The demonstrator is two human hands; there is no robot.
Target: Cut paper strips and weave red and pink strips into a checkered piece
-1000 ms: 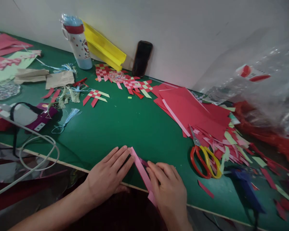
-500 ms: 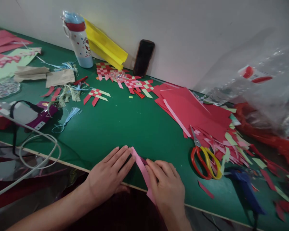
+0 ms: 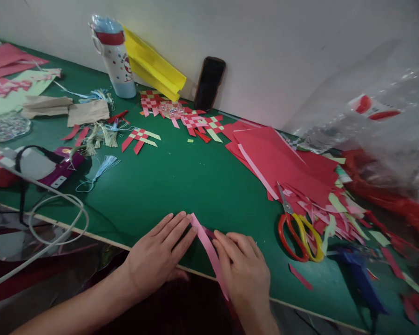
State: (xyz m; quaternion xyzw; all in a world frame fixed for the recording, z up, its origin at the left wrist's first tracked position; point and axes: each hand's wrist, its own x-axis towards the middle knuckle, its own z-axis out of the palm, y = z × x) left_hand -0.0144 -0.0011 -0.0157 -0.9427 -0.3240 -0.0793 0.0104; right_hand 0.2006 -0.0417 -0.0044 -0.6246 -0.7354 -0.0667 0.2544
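Note:
A narrow pink paper strip (image 3: 210, 251) slants across the table's front edge, its lower end hanging past it. My left hand (image 3: 157, 251) lies with fingers stretched out, the fingertips resting at the strip's upper end. My right hand (image 3: 246, 267) is closed, thumb and index finger pinched together along the strip's right side. A darker purplish edge (image 3: 207, 234) shows between the strip and my right fingertips; whether it belongs to the same paper I cannot tell. The thumb of my left hand is tucked below the table edge.
Scissors (image 3: 298, 237) with red and yellow handles lie at right, beside red paper sheets (image 3: 282, 163) and a blue glue gun (image 3: 363, 279). Woven paper pieces (image 3: 139, 136), tassels (image 3: 103, 170), a bottle (image 3: 115, 60) and a phone (image 3: 209, 83) stand or lie farther back. A white cable (image 3: 56, 197) loops at left.
My right hand has shifted slightly right and down. The strip's lower part now shows as one smooth length, where a corner stuck out before. My left hand stays in place.

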